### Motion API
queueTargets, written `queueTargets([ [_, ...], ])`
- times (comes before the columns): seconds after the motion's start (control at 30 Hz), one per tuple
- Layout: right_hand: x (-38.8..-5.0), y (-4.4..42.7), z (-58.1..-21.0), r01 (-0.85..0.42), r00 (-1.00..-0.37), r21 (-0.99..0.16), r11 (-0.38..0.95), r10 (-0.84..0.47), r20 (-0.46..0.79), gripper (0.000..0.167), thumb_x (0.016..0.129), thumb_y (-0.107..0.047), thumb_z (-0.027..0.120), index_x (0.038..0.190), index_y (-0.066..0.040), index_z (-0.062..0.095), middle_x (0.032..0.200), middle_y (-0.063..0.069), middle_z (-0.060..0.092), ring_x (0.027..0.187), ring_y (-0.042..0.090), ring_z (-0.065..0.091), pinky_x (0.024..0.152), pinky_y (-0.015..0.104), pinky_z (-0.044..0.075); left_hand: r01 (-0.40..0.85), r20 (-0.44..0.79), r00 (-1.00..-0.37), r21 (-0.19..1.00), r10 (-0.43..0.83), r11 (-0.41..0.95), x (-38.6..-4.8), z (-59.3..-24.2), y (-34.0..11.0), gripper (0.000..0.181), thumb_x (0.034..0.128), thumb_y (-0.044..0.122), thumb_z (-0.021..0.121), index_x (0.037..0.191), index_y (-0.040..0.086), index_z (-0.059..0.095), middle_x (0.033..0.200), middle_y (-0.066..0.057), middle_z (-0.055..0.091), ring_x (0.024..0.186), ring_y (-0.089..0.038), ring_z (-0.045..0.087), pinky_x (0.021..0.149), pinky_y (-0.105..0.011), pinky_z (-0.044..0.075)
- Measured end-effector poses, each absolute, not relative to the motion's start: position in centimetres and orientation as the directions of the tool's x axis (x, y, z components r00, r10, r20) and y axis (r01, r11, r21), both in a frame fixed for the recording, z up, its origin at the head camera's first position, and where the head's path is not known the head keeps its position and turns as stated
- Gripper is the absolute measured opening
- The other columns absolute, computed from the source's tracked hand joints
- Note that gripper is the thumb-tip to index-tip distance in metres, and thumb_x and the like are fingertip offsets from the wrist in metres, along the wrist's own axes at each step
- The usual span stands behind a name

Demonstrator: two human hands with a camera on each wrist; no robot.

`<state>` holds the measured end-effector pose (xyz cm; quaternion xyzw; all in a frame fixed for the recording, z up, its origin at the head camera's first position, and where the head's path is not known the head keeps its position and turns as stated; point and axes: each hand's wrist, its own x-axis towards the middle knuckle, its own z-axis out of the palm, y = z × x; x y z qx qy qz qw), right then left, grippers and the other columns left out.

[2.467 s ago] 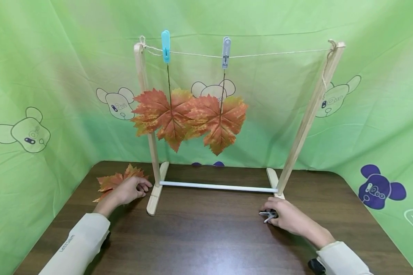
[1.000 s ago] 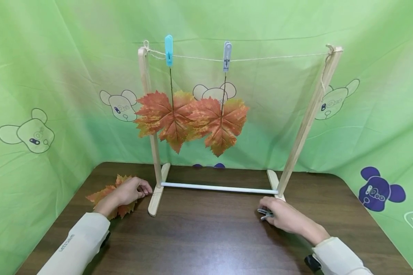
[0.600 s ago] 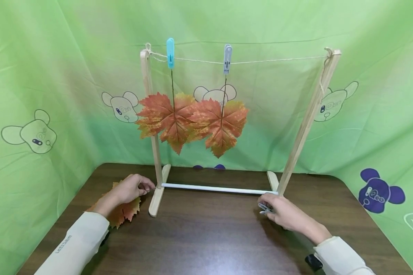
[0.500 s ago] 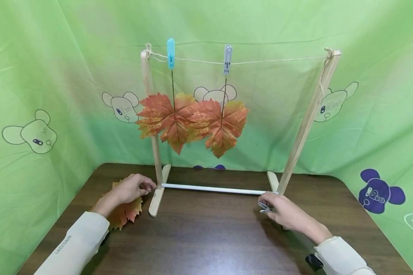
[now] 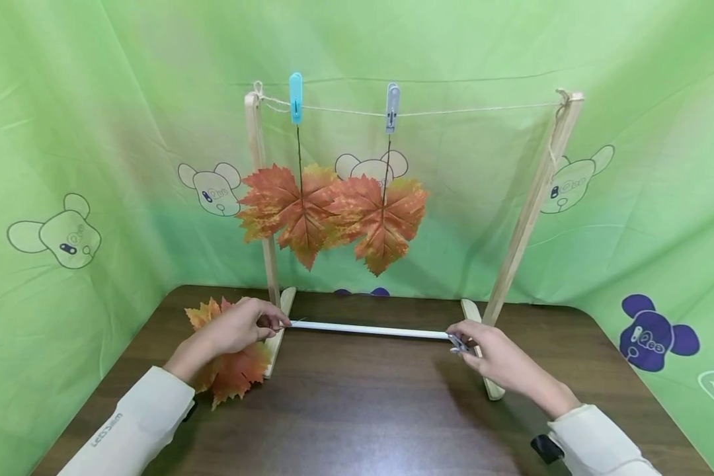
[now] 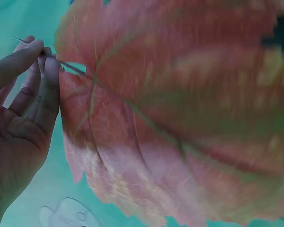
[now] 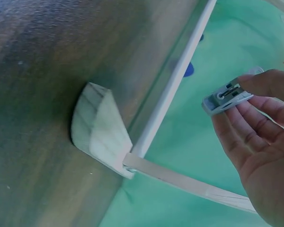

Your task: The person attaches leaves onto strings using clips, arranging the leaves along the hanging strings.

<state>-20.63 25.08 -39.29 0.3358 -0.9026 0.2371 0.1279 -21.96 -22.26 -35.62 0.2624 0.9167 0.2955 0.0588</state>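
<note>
My left hand (image 5: 244,325) pinches the thin stem of an orange-red artificial maple leaf (image 5: 235,373); the leaf hangs below and behind the hand, and fills most of the left wrist view (image 6: 170,113). Between thumb and fingers, my right hand (image 5: 494,350) holds a grey clothespin (image 7: 227,96), near the right foot of the wooden frame. Two similar leaves hang by their stems from the string (image 5: 482,109): one under a blue clothespin (image 5: 295,99), the other under a grey-lilac clothespin (image 5: 392,109). Those two leaves overlap at their edges.
The frame has a left post (image 5: 256,132), a right post (image 5: 532,205) and a white crossbar (image 5: 369,329) low between its feet. It stands on a brown wooden table (image 5: 357,410). Green printed cloth (image 5: 125,132) surrounds the back and sides.
My left hand, pinching the stem, has moved right past the left post's foot, bringing the leaf along off its earlier spot. My right hand has risen slightly with the clothespin.
</note>
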Motion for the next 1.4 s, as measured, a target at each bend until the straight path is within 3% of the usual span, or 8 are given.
queueTargets([
  [0.33, -20.5, 25.0, -37.2, -0.715, -0.681, -0.278, 0.641, -0.549, 0.485, 0.042, 0.078, 0.015, 0.078, 0.115, -0.001, 0.07, 0.099, 0.002, 0.074, 0.088, 0.019, 0.072, 0.076, 0.037, 0.062, 0.504, 0.085, -0.82, 0.576, 0.566, 0.644, -21.1, -33.8, -19.9, 0.026, 0.0953, -0.007, 0.069, 0.114, 0.007, 0.079, 0.099, 0.0, 0.077, 0.082, -0.009, 0.068, 0.064, -0.022, 0.051],
  [0.6, -20.7, 24.7, -34.8, -0.733, -0.653, -0.256, 0.63, -0.548, 0.522, 0.043, 0.079, 0.014, 0.078, 0.118, -0.002, 0.07, 0.105, 0.003, 0.075, 0.09, 0.022, 0.074, 0.078, 0.038, 0.062, 0.554, 0.152, -0.804, 0.542, 0.575, 0.632, -20.9, -32.2, -17.3, 0.027, 0.0936, -0.007, 0.071, 0.113, 0.009, 0.079, 0.097, -0.002, 0.076, 0.087, -0.007, 0.065, 0.076, -0.022, 0.056],
  [0.87, -20.7, 24.1, -32.5, -0.748, -0.638, -0.263, 0.609, -0.552, 0.536, 0.04, 0.082, 0.01, 0.079, 0.118, -0.003, 0.07, 0.104, 0.004, 0.076, 0.091, 0.023, 0.074, 0.072, 0.031, 0.059, 0.582, 0.237, -0.795, 0.559, 0.558, 0.591, -20.7, -30.7, -14.4, 0.026, 0.0941, -0.005, 0.072, 0.115, 0.009, 0.079, 0.091, 0.004, 0.073, 0.084, -0.006, 0.065, 0.076, -0.023, 0.056],
  [1.0, -20.6, 23.8, -31.3, -0.746, -0.646, -0.301, 0.594, -0.536, 0.543, 0.039, 0.083, 0.009, 0.079, 0.119, -0.004, 0.07, 0.104, 0.005, 0.076, 0.091, 0.019, 0.073, 0.069, 0.025, 0.057, 0.595, 0.279, -0.791, 0.556, 0.544, 0.58, -20.8, -30.1, -12.9, 0.026, 0.094, -0.004, 0.073, 0.116, 0.009, 0.079, 0.091, 0.003, 0.073, 0.083, -0.005, 0.066, 0.076, -0.022, 0.057],
  [1.2, -20.7, 23.4, -29.8, -0.732, -0.667, -0.348, 0.586, -0.514, 0.539, 0.039, 0.084, 0.011, 0.078, 0.119, -0.003, 0.071, 0.104, 0.005, 0.077, 0.094, 0.015, 0.072, 0.078, 0.031, 0.063, 0.608, 0.334, -0.787, 0.557, 0.519, 0.565, -21.1, -29.1, -10.9, 0.026, 0.0943, -0.003, 0.073, 0.115, 0.011, 0.079, 0.092, 0.001, 0.074, 0.085, -0.007, 0.068, 0.074, -0.024, 0.056],
  [1.4, -20.9, 23.1, -28.2, -0.711, -0.695, -0.395, 0.582, -0.495, 0.521, 0.037, 0.087, 0.008, 0.078, 0.121, -0.003, 0.071, 0.106, 0.007, 0.077, 0.096, 0.011, 0.071, 0.081, 0.027, 0.062, 0.617, 0.377, -0.784, 0.564, 0.494, 0.549, -21.2, -28.4, -9.4, 0.024, 0.0941, 0.0, 0.075, 0.113, 0.013, 0.079, 0.09, 0.003, 0.072, 0.084, -0.008, 0.068, 0.073, -0.024, 0.056],
])
